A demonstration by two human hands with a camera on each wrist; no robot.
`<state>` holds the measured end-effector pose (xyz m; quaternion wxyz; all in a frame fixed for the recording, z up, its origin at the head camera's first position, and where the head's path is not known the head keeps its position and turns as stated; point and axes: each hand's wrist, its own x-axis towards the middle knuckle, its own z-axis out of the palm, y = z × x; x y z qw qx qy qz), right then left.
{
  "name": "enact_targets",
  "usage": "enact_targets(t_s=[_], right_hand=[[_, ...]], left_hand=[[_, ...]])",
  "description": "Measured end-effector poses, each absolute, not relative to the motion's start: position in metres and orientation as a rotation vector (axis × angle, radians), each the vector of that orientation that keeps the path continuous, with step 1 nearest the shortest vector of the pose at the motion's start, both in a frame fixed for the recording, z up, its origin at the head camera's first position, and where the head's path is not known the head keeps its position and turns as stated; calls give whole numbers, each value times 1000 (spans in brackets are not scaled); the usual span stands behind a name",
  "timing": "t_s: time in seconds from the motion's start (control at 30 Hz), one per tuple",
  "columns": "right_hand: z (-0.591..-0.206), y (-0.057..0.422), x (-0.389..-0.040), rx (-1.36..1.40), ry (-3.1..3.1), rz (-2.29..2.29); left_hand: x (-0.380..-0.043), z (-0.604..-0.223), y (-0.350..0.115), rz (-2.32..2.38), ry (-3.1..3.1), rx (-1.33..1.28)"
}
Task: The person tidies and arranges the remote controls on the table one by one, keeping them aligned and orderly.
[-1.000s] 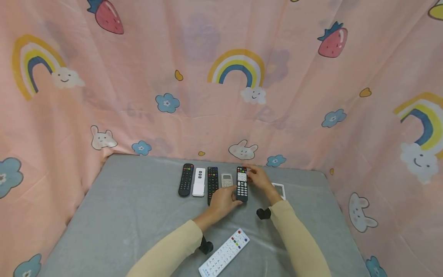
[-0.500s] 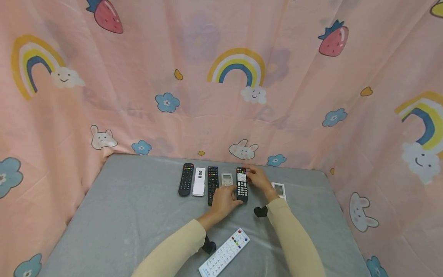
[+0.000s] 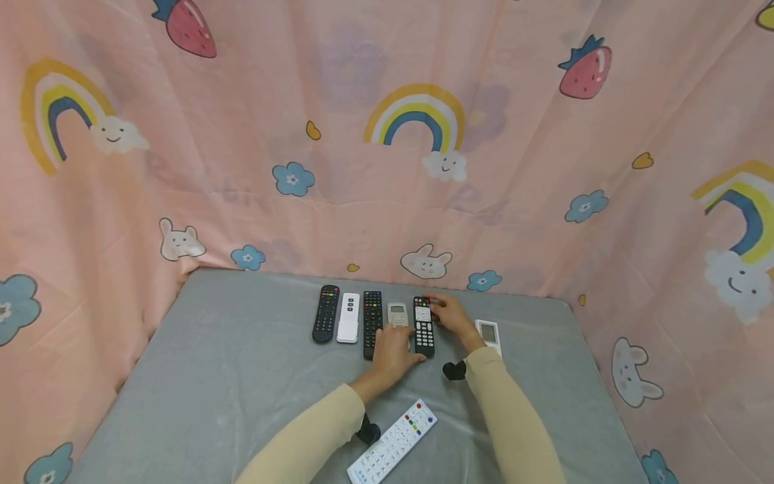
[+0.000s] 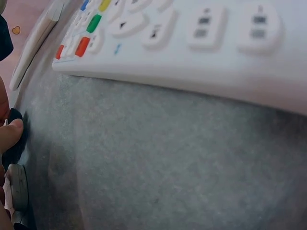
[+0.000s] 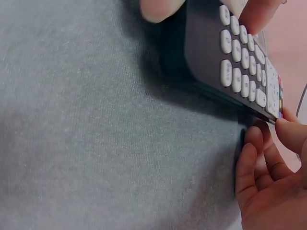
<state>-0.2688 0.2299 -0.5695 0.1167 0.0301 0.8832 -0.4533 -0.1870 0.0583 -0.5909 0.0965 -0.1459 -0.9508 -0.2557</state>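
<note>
A black remote with white buttons lies at the right end of a row of remotes on the grey cloth table. My left hand pinches its near end, one left fingertip on each side of it. My right hand holds its far end, fingers curled, with the thumb against the edge of the remote. The right hand rests on the cloth beside it.
The row also holds a black remote, a white one, a long black one and a small grey one with a display. A white display remote lies at the right. A long white remote lies near me. Pink curtain surrounds the table.
The black remote with white buttons has slid a little toward me, and both hands came back slightly with it. The other remotes have not moved.
</note>
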Motion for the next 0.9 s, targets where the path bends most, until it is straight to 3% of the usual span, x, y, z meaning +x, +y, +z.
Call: enact_targets(t_s=[0.9], right_hand=[[-576, 225, -268, -8, 2740, -1198]], left_hand=[[-186, -590, 62, -695, -2863, -433]])
